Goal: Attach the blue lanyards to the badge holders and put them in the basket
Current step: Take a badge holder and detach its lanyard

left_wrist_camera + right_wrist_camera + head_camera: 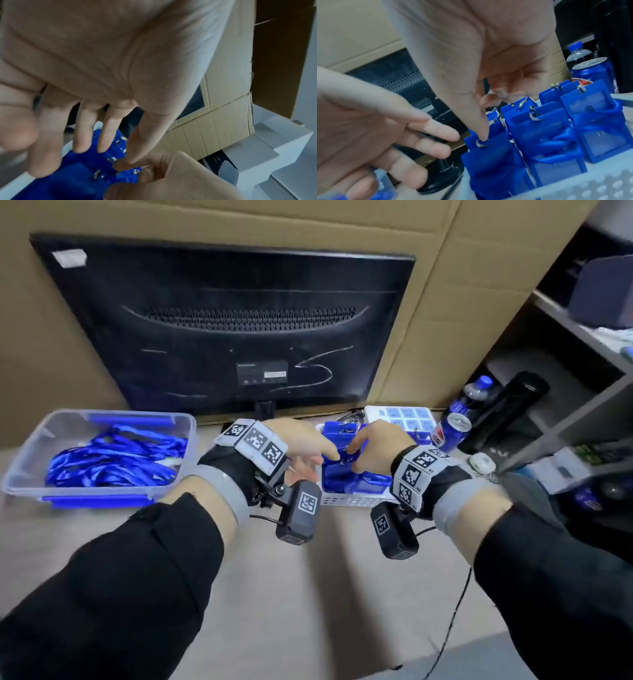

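Both hands over white basket [356,501] at 2 o'clock. Right hand [371,448] thumb presses badge holder [488,150] down; left hand [301,450] fingers spread, empty. Risk: snagging neighbouring clips, toppling holders.

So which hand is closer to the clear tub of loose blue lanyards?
Left. The left hand is just right of the tub; the right hand is farther right, over the white basket.

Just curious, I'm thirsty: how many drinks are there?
2: a blue-capped bottle at the far right by the shelf, a blue can just before it. More may hide in the clutter.
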A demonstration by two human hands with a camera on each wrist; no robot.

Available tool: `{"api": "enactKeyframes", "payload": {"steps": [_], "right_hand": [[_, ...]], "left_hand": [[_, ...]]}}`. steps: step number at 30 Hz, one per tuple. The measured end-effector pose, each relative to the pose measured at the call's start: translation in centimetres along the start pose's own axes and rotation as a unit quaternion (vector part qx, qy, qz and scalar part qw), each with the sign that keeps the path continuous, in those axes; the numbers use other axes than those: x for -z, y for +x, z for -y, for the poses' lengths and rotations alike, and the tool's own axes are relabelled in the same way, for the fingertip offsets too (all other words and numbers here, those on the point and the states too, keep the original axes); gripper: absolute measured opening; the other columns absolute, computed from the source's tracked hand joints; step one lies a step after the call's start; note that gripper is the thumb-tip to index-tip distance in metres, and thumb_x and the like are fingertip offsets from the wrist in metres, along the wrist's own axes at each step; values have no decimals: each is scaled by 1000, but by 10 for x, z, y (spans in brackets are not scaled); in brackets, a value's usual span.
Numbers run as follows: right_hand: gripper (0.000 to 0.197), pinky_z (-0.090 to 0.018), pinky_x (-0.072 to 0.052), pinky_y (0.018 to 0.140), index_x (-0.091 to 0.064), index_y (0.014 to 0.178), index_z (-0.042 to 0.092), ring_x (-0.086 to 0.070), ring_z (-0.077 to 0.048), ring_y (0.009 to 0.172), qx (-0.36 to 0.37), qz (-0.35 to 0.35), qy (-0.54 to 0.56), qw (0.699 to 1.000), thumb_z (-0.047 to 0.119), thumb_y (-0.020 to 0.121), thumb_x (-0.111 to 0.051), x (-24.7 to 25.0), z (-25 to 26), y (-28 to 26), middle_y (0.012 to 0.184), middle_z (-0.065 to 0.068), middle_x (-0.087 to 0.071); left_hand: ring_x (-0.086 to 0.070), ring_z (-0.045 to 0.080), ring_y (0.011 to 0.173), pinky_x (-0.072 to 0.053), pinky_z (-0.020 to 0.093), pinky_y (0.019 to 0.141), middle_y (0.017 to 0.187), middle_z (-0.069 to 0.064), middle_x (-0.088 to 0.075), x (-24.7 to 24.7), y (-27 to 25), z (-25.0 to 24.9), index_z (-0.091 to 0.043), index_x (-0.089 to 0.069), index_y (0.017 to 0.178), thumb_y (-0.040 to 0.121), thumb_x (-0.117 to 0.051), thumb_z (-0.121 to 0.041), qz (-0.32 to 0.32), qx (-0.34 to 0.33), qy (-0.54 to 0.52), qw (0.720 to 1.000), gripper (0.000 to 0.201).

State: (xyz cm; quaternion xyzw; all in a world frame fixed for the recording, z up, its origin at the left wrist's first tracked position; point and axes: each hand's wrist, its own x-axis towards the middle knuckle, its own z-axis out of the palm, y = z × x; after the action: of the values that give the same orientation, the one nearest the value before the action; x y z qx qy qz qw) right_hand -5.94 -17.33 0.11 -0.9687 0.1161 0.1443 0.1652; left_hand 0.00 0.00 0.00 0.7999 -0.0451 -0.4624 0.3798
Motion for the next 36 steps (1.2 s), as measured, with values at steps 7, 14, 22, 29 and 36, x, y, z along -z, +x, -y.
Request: {"api": "enactKeyframes", "payload": {"steps": [7, 14, 22, 29, 36], "right_hand": [[21, -38, -59, 87, -81, 97, 28, -67, -22, 102, 18, -78, -30, 996, 32, 78, -90, -42, -14, 6, 105, 6, -72], [18, -26, -41, 77, -77, 92, 24, -60, -17, 90, 123, -266, 56, 954, 34, 81, -88, -49, -30, -33, 89, 6, -64], [21, -39, -66, 66, -71, 96, 9, -70, -20, 59, 195, -187, 329, 905, 29, 96, -77, -34, -17, -127, 86, -13, -76], [31, -45, -66, 72, -55, 111, 18, -70, -25, 60, 204, -156, 408, 876, 23, 93, -80, -56, -7, -178, 96, -12, -71], [13, -33, -64, 82, -83, 88, 19, -80, -16, 77, 218, -134, 283, 924, 26, 81, -91, -66, 12, -206, 80, -5, -81]], "left_hand": [[-80, 18, 82, -61, 33, 74, 120, 2, -70, -34, 25, 35, -13, -65, 127, 96, -69, -23, -35, -51, -104, 993, 33], [-57, 16, 86, -52, 24, 66, 107, -6, -63, -70, -16, 58, -19, -75, 116, 96, -60, -16, -143, -169, -168, 961, 26], [-69, 16, 99, -52, 36, 96, 118, -1, -77, -107, -110, 64, -25, -70, 115, 104, -61, -35, -196, -225, -123, 946, 18], [-74, 20, 92, -59, 35, 73, 119, 6, -77, -121, -143, 101, -14, -69, 126, 103, -64, -38, -202, -177, -157, 951, 34], [-69, 16, 83, -52, 31, 66, 106, 4, -75, -118, -170, 127, -14, -67, 128, 106, -59, -32, -229, -169, -176, 942, 29]]}}
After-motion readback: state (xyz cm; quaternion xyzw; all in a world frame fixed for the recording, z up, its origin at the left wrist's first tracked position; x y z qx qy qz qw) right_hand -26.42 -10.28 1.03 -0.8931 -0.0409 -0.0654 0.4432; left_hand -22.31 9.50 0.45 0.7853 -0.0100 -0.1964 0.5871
